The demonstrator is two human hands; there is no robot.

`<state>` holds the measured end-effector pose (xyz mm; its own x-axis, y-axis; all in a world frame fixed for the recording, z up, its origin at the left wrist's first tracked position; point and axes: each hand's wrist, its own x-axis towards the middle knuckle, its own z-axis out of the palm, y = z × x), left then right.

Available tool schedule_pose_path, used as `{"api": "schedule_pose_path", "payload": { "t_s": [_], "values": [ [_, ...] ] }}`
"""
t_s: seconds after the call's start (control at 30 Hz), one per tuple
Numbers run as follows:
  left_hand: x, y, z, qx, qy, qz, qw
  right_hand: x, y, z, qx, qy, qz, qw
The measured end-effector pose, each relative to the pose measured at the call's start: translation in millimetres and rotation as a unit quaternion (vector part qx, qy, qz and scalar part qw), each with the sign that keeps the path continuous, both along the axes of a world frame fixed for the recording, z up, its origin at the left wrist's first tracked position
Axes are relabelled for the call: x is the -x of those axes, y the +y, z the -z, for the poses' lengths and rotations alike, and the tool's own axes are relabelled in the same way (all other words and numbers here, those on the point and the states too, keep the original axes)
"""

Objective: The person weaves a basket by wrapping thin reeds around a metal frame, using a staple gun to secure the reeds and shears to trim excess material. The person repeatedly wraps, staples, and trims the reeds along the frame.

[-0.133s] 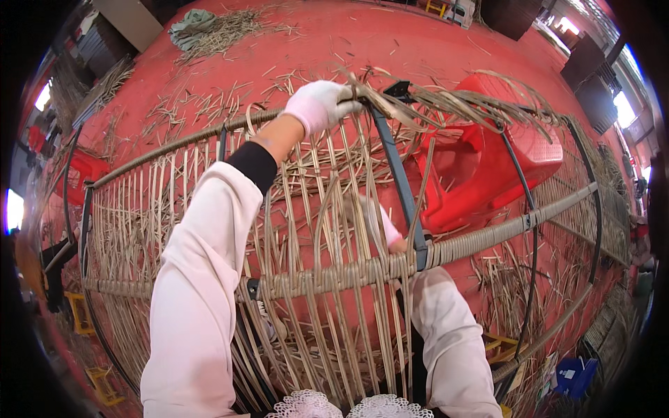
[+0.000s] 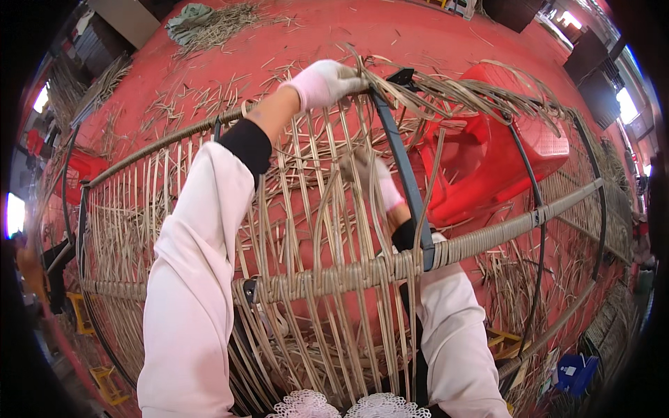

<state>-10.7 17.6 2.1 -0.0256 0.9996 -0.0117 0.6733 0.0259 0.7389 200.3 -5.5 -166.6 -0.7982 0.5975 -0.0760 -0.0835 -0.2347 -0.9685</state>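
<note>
My left hand [image 2: 327,83], in a white and pink glove, is closed on a flat tan wicker strip [image 2: 360,64] at the far rail, just left of a dark metal crossbar [image 2: 401,160]. Behind the upright strips of the woven frame [image 2: 334,276] is my right hand [image 2: 373,177], also gloved. Its forearm passes under the near wrapped rail. The right fingers look curled, partly covered by strips, and what they hold is unclear. Loose strip ends [image 2: 460,90] bunch along the far rail, right of the crossbar.
A red plastic chair [image 2: 481,157] lies beyond the frame on the right. Cut strips [image 2: 188,104] litter the red floor, with a green cloth [image 2: 189,22] at the far left. Low yellow stools [image 2: 108,385] and a blue object [image 2: 577,375] stand near the lower corners.
My right hand has moved up and away behind the strips, so more of its wrist shows. My left hand has shifted slightly farther up, still closed at the far rail.
</note>
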Motion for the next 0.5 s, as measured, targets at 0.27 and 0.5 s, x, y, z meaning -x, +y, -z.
{"api": "schedule_pose_path", "payload": {
  "t_s": [0.27,0.5],
  "values": [
    [29.7,60.3,25.6,-0.002,0.154,0.080,0.985,3.4,19.4,-3.1,-0.039,-0.067,0.026,0.997],
    [7.8,27.1,2.5,0.015,0.266,-0.015,0.964,7.1,32.4,-7.5,-0.058,-0.085,0.044,0.994]
  ]
}}
